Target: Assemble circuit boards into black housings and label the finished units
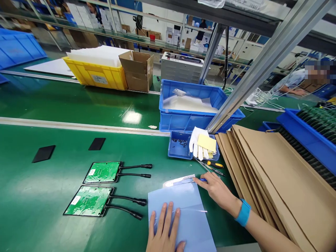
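Observation:
My left hand [164, 229] lies flat with spread fingers on a light-blue plastic sheet [190, 224], which has a clear film strip across it. At the sheet's far edge is a white strip [178, 181]. My right hand [216, 189], with a blue wristband, is closed there around a slim blue tool [203, 180]; its kind is mostly hidden by the fingers. Left of the sheet lie two green circuit boards in black frames, a nearer one [89, 201] and a farther one [103, 172], each with two black cables pointing toward the sheet.
Small blue trays [180, 154] hold screws, a white glove [195, 141] and yellow paper. A yellow-handled screwdriver [214, 164] lies beside them. Cardboard sheets [283, 168] lean at right. Behind stand a blue bin [181, 120] and a metal post [249, 84]. Black pads [97, 144] lie left.

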A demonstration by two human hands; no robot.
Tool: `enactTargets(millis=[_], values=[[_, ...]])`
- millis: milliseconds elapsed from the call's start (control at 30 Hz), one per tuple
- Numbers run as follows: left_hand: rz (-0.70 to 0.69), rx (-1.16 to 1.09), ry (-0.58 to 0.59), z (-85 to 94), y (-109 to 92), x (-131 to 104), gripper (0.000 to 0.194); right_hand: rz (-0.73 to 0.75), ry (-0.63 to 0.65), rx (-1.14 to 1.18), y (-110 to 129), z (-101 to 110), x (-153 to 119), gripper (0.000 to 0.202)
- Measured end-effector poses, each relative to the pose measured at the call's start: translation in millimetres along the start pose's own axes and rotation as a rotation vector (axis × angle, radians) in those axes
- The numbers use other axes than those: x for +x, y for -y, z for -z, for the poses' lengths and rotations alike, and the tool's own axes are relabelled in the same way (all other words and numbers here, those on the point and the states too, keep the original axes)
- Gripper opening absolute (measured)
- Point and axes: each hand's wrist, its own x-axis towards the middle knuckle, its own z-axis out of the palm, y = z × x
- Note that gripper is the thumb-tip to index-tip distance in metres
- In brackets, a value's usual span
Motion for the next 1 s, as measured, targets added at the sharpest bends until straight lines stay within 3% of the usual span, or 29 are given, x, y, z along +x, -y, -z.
enactTargets(millis=[200, 433, 767, 867, 1000], values=[[0.004, -0.018, -0.008, 2.7, 0.0, 3.2, 0.061, 0.001, 0.044, -0.038, -12.4, -1.4, -8.8, 0.059], [0.007, 0.001, -0.011, 3.0, -0.9, 3.6, 0.053, -0.006, 0.063, -0.060, -24.5, 6.8, -16.7, 0.053], [0.008, -0.033, -0.014, 0.1, -1.2, -2.9, 0.069, -0.014, 0.071, -0.125, -48.0, 21.5, -35.3, 0.052], [0.087, -0.080, -0.070, -5.2, -10.2, -6.9, 0.074, -0.058, 0.032, -0.058, -38.6, 29.6, -35.2, 0.051], [0.135, -0.103, -0.096, -10.4, -25.0, -3.6, 0.061, -0.071, -0.021, 0.105, 11.6, 31.1, -15.4, 0.047]])
